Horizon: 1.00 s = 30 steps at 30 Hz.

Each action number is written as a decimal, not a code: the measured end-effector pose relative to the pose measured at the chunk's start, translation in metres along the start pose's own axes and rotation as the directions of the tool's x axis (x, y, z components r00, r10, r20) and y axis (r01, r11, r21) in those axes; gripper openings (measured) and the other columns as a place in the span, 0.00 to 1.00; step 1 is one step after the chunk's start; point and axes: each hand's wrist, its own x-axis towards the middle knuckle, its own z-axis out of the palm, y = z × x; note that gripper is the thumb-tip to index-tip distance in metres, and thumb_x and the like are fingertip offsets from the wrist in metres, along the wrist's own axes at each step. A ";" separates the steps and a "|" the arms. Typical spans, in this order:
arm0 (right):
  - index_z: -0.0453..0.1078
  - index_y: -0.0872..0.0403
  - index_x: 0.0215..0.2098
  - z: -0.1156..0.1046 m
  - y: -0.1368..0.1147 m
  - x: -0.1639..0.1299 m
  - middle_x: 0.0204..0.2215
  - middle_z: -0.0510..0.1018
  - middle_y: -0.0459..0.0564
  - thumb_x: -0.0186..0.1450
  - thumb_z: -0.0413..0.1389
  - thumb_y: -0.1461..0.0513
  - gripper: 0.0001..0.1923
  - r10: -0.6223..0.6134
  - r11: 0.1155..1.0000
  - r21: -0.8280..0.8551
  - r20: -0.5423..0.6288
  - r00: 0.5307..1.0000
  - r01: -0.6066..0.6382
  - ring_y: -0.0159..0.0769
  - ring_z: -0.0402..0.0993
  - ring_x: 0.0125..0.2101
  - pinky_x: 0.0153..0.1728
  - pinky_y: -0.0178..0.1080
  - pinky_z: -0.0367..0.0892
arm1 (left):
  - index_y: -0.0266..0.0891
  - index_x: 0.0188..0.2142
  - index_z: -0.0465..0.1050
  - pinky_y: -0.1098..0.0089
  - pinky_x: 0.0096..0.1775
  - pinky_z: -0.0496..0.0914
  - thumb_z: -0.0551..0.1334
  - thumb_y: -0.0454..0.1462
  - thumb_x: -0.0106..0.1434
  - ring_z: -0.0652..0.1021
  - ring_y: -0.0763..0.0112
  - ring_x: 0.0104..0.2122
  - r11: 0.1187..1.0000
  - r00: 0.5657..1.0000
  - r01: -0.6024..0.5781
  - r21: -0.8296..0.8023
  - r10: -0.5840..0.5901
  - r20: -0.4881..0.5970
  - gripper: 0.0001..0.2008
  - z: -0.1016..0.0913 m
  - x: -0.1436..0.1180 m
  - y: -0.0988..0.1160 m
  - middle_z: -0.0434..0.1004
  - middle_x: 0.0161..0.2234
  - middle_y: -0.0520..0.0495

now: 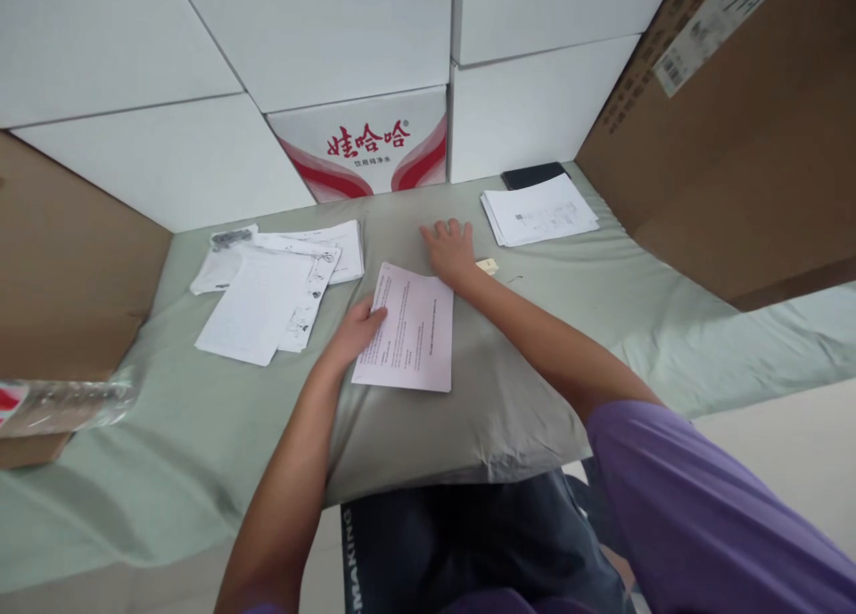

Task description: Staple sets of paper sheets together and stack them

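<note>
My left hand (359,331) grips the left edge of a printed sheet of paper (418,338), thumb on top and the other fingers hidden beneath. The sheet is covered with lines of dark text, and I cannot tell whether it is one page or several. Just past its upper right corner, my right hand (450,253) lies palm down near the cloth, fingers spread. Whether its heel touches the paper cannot be made out. A small pale yellow item (488,266) pokes out beside the right wrist, partly hidden by it.
Loose printed papers (258,302) overlap at the left, beside a clear plastic packet (224,257). At the back right, a paper stack (541,211) partly covers a dark flat object (533,176). White boxes (361,146) and brown cartons (742,151) wall in the green cloth-covered table (267,436).
</note>
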 end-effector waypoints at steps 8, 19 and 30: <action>0.59 0.54 0.67 0.001 0.008 -0.001 0.60 0.67 0.65 0.69 0.40 0.69 0.29 0.061 0.991 0.116 0.017 0.998 -0.063 0.55 0.60 0.56 0.55 0.59 0.56 | 0.35 0.45 0.77 0.63 0.29 0.75 0.65 0.42 0.58 0.80 0.59 0.30 0.997 0.999 -0.014 -0.080 0.011 -0.036 0.17 -0.001 0.002 -0.003 0.80 0.32 0.42; 0.64 0.54 0.60 0.003 0.025 0.010 0.50 0.78 0.59 0.72 0.43 0.59 0.21 0.198 0.836 0.523 0.002 0.980 -0.170 0.51 0.68 0.53 0.55 0.55 0.58 | 0.36 0.41 0.77 0.62 0.30 0.75 0.66 0.43 0.57 0.80 0.58 0.31 0.995 0.995 -0.081 -0.061 0.078 -0.064 0.15 -0.001 -0.003 0.000 0.81 0.34 0.41; 0.70 0.55 0.38 -0.005 0.045 0.021 0.31 0.79 0.49 0.68 0.47 0.59 0.11 0.345 0.371 0.926 -0.069 0.936 -0.068 0.32 0.74 0.33 0.39 0.34 0.66 | 0.36 0.44 0.77 0.59 0.35 0.77 0.66 0.44 0.58 0.81 0.55 0.36 0.992 0.989 -0.122 -0.024 0.119 -0.092 0.18 -0.007 -0.004 0.005 0.82 0.36 0.41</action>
